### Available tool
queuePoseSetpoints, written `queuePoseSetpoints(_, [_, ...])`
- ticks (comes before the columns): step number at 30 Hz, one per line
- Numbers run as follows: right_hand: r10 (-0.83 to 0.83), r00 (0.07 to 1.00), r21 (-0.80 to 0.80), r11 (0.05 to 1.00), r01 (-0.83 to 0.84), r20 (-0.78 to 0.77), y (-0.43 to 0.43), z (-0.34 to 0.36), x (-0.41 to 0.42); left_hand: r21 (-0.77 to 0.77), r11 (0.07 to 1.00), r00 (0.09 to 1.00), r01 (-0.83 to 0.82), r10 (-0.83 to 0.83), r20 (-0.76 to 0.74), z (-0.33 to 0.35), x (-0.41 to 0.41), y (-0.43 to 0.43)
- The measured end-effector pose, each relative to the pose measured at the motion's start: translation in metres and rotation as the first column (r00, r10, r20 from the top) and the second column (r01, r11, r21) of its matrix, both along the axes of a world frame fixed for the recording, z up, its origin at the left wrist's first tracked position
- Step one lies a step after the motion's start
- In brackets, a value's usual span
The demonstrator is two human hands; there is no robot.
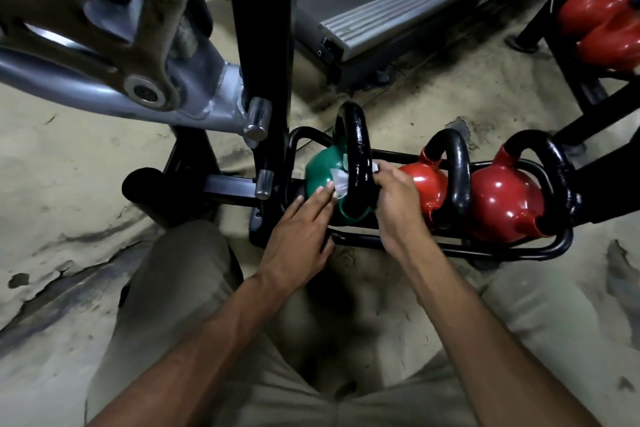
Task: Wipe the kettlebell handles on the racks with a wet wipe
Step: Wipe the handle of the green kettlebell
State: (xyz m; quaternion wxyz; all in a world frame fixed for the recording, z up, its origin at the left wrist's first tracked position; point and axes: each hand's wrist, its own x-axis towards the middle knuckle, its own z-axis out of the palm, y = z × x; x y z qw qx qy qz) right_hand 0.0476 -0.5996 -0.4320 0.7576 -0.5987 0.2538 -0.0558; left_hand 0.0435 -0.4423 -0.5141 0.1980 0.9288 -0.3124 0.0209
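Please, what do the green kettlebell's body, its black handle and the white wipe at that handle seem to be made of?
Green kettlebell body: probably metal under a glossy vinyl or paint coat, since it shows smooth, bright highlights.
Black handle: likely painted metal; it is shiny with a slightly uneven surface, and perhaps wet.
Wet wipe: a thin white sheet that looks like fabric, crumpled and limp.

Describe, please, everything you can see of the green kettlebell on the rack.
The green kettlebell has a glossy green body and a thick black loop handle standing upright. It sits at the left end of the black rack, beside a red kettlebell. A white wet wipe wraps the handle; the left hand touches it with straight fingers, the right hand pinches its other end.
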Motion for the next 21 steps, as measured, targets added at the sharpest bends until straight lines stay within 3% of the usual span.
queuePoseSetpoints(1, [-0.03,0.999,-0.031,0.999,0.031,0.042,0.002,-0.004,-0.007,0.014,1.0,1.0,0.0,0.0,0.004,0.001,-0.002,-0.001])
queuePoseSetpoints(3, [-0.089,0.986,-0.243,0.962,0.122,0.141,0.007,-0.013,-0.028,0.031,1.0,1.0,0.005,-0.005,0.01,0.001,-0.002,-0.003])
queuePoseSetpoints(5, [-0.049,0.97,-0.544,0.821,0.174,0.236,0.011,-0.017,-0.046,0.036,0.999,1.0,0.006,-0.006,0.01,0.002,-0.001,-0.003])
queuePoseSetpoints(7, [0.137,0.939,-0.797,0.576,0.184,0.316,0.007,-0.016,-0.055,0.022,1.0,1.0,0.003,-0.003,-0.001,0.002,-0.002,-0.003])
queuePoseSetpoints(10, [0.518,0.816,-0.963,0.063,0.262,0.256,-0.009,-0.015,-0.052,-0.008,1.0,1.0,-0.003,0.003,-0.019,0.003,-0.004,-0.003])
queuePoseSetpoints(13, [0.698,0.711,-0.854,-0.423,0.304,-0.092,-0.024,-0.007,-0.028,0.007,1.0,1.0,-0.005,0.005,-0.015,0.004,-0.004,-0.005])
queuePoseSetpoints(16, [0.506,0.689,-0.616,-0.78,0.108,-0.519,-0.012,0.016,0.001,0.05,0.999,0.999,0.009,-0.008,-0.033,0.006,-0.003,-0.005])
queuePoseSetpoints(18, [0.32,0.637,-0.416,-0.91,-0.002,-0.702,0.004,0.03,0.011,0.06,0.998,0.999,0.018,-0.016,-0.042,0.007,-0.002,-0.003])
queuePoseSetpoints(21, [0.278,0.551,-0.29,-0.955,0.068,-0.786,0.012,0.038,0.01,0.074,0.997,0.999,0.025,-0.021,-0.047,0.008,-0.001,0.001])
